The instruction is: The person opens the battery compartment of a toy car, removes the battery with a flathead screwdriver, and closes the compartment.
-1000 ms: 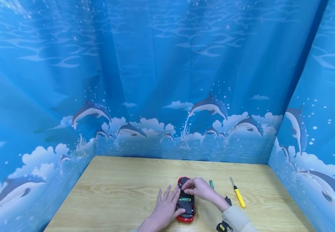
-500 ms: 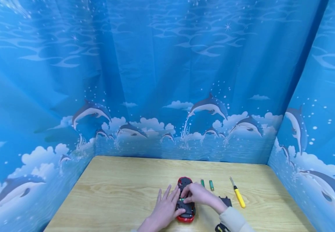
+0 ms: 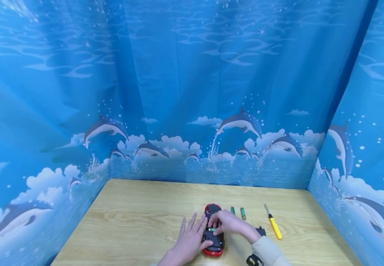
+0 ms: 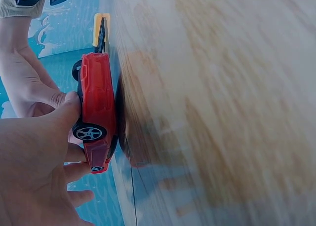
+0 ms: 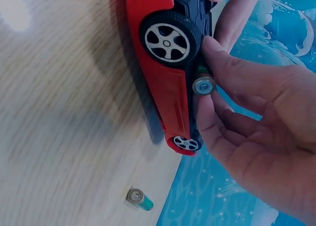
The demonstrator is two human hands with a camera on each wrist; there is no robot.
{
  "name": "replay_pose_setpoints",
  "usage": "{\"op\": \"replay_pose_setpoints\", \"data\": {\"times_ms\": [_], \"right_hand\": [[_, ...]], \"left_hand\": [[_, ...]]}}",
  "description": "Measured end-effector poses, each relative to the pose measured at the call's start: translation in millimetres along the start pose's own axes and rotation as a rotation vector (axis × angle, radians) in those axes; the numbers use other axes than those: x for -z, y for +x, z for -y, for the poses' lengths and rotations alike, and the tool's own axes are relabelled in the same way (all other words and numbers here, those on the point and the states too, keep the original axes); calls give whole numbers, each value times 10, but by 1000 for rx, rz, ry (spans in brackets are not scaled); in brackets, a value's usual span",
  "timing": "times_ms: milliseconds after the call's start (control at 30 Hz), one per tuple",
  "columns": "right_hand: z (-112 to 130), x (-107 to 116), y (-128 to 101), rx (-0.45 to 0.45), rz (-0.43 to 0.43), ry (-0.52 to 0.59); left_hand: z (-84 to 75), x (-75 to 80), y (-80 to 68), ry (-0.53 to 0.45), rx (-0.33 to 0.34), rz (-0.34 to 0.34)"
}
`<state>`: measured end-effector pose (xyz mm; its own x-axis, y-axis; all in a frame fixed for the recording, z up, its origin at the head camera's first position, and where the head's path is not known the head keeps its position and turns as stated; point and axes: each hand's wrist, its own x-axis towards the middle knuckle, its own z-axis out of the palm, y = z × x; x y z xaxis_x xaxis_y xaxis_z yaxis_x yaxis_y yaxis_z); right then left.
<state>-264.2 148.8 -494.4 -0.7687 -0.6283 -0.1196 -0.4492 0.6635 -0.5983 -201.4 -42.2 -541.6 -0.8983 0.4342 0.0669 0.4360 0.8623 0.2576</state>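
Observation:
A red toy car (image 3: 213, 253) lies upside down on the table, its black underside up. My left hand (image 3: 188, 240) rests along the car's left side with fingers spread and straight, the thumb lying on the underside. At the middle of the underside, my right hand (image 3: 232, 222) pinches a green battery (image 5: 203, 85) between thumb and fingers. The battery lies crosswise at the battery bay, its metal end sticking out past the car's side in the right wrist view. Fingers hide part of the bay.
Two more green batteries (image 3: 243, 213) lie on the table beyond the right hand. A yellow-handled screwdriver (image 3: 274, 226) is at the right. A black plastic piece (image 3: 261, 231) sits partly under the right forearm. Blue dolphin curtains (image 3: 192, 111) stand behind the table.
My right hand has come back from the car's far end to the battery at its middle and now pinches it. A second loose battery has come into view. The left hand stays put.

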Motion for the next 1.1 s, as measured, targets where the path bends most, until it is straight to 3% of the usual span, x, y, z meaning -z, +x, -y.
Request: {"op": "replay_pose_setpoints", "data": {"times_ms": [333, 667, 800, 1100], "right_hand": [[-88, 124, -89, 82, 38, 64], [-316, 299, -187, 23, -78, 249], [-441, 368, -241, -27, -165, 312], [-649, 461, -364, -247, -462, 342]], "left_hand": [[-12, -10, 1, 22, -6, -25], [-31, -15, -20, 46, -11, -51], [-35, -6, -16, 36, -5, -45], [-42, -2, -5, 20, 14, -17]]}}
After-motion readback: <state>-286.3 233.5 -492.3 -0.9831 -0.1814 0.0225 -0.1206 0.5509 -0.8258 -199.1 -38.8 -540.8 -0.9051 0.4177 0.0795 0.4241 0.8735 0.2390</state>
